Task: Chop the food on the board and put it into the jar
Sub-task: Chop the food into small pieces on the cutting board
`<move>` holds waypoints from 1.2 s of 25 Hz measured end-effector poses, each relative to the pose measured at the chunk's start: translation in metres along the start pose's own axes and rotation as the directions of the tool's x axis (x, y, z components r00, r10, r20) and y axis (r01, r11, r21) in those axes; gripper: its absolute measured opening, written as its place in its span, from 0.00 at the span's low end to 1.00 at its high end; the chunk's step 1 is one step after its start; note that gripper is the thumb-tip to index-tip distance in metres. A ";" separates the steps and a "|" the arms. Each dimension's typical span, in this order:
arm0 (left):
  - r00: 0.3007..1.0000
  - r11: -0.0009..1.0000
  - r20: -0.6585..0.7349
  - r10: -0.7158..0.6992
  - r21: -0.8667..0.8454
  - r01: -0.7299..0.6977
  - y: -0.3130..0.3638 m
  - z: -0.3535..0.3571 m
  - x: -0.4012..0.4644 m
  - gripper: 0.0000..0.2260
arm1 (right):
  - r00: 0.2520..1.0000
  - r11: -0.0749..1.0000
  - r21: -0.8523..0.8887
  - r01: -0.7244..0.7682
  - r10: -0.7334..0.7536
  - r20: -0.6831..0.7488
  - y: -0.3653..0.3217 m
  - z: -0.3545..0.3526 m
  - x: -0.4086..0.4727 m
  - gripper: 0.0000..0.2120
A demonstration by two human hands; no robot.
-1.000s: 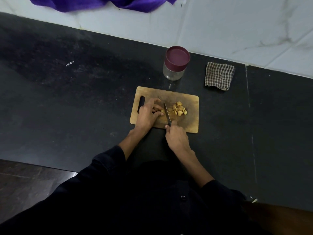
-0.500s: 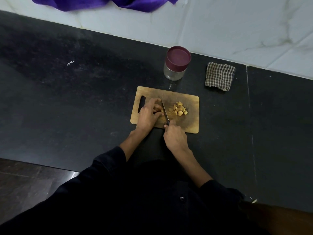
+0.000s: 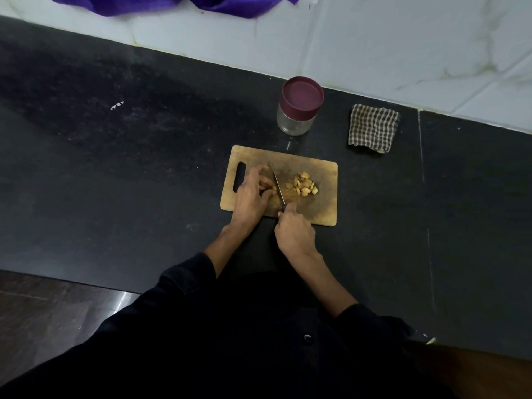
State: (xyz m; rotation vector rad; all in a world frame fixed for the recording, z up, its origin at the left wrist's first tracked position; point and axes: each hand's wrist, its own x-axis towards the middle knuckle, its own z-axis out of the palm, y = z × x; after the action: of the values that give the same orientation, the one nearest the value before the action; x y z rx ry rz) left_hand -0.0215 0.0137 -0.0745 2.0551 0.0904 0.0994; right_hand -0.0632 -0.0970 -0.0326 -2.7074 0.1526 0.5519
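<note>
A wooden cutting board [image 3: 322, 203] lies on the black counter. A small heap of pale yellow chopped pieces [image 3: 302, 185] sits at its middle. My left hand [image 3: 250, 197] presses an uncut piece of the food against the board's left part; that piece is mostly hidden under the fingers. My right hand [image 3: 293, 234] grips the handle of a knife [image 3: 278, 188], whose blade stands right beside my left fingertips. Behind the board stands a glass jar [image 3: 298, 110] with its maroon lid on.
A folded checked cloth [image 3: 372, 128] lies right of the jar near the white tiled wall. Purple fabric [image 3: 178, 2] hangs at the top. The counter's front edge runs along the lower left above a dark floor.
The knife blade has shifted left, from near the chopped heap toward my left fingertips. My right hand moved slightly left with it. Board, jar and cloth have stayed put.
</note>
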 end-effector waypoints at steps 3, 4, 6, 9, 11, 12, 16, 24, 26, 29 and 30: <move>1.000 1.000 -0.005 -0.013 -0.009 0.013 0.001 0.001 0.001 0.21 | 0.999 1.000 -0.012 -0.024 0.025 0.027 -0.002 -0.001 0.000 0.08; 1.000 1.000 -0.006 -0.017 -0.009 0.017 0.001 0.001 0.001 0.20 | 0.998 0.999 -0.016 -0.036 0.037 0.043 -0.003 -0.001 0.001 0.09; 1.000 1.000 -0.005 -0.017 -0.008 0.017 0.002 0.001 0.001 0.19 | 0.995 0.998 -0.017 -0.059 0.061 0.076 -0.004 -0.004 0.001 0.10; 1.000 1.000 0.005 -0.019 -0.007 0.019 0.003 0.000 0.001 0.19 | 0.988 0.999 0.025 -0.048 0.044 0.147 0.001 -0.011 0.006 0.12; 1.000 1.000 0.012 -0.004 0.003 0.004 0.004 -0.001 0.002 0.20 | 0.985 0.993 0.109 -0.046 0.026 0.170 0.010 -0.017 0.007 0.13; 1.000 1.000 0.018 0.005 0.011 -0.005 0.005 -0.002 0.003 0.20 | 0.987 0.988 0.148 -0.053 0.030 0.156 0.015 -0.019 0.007 0.13; 1.000 0.999 0.027 0.015 0.047 -0.016 0.004 -0.004 0.004 0.23 | 0.995 0.981 0.185 -0.052 0.036 0.090 0.022 -0.017 0.002 0.12; 1.000 0.999 0.023 -0.004 0.043 0.003 0.003 -0.004 0.004 0.24 | 0.997 0.996 0.087 0.002 -0.009 0.075 0.010 -0.007 0.000 0.12; 1.000 0.999 0.026 -0.015 0.044 0.014 0.004 -0.004 0.004 0.23 | 0.999 0.996 0.083 0.016 -0.020 0.050 0.010 -0.008 0.000 0.13; 0.999 0.999 0.021 -0.025 0.039 0.025 0.005 -0.004 0.003 0.23 | 0.999 0.996 0.083 0.025 -0.028 0.042 0.009 -0.009 0.001 0.13; 0.999 0.999 0.022 -0.026 0.035 0.025 0.005 -0.003 0.003 0.23 | 0.999 0.996 0.085 0.023 -0.027 0.045 0.009 -0.008 0.002 0.13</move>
State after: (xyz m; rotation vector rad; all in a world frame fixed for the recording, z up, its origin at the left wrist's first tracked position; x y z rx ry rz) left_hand -0.0187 0.0146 -0.0681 2.0882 0.1050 0.0596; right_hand -0.0607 -0.1089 -0.0296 -2.6092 0.1262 0.5865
